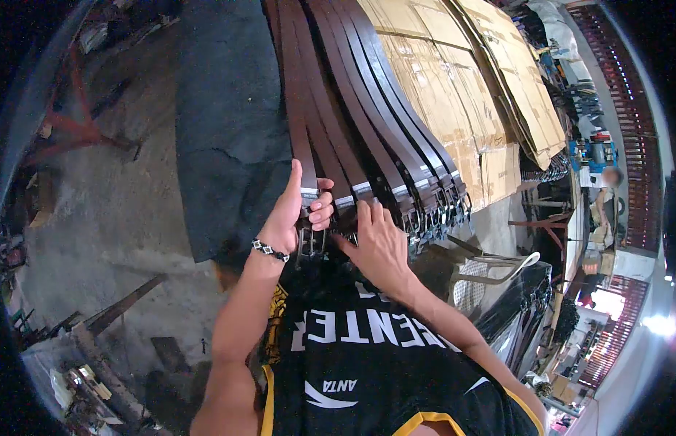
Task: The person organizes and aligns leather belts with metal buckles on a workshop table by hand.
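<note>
Holds the buckle end of a brown belt (307, 193) in the left hand (288, 216), with thumb up and a bracelet (270, 251) at the wrist. Touches the row of belts (413, 161) just beside it with the right hand (381, 243), fingers bent. Faces belts laid lengthwise, with buckles (447, 198) at the near end, between a dark sheet (229, 145) and cardboard (461, 109).

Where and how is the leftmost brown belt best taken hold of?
Probably pinch the leftmost brown belt by its near end, at the pale band, coming from the left: it is flat there, neighbouring belts crowd its right, and black sheet lies left.
</note>
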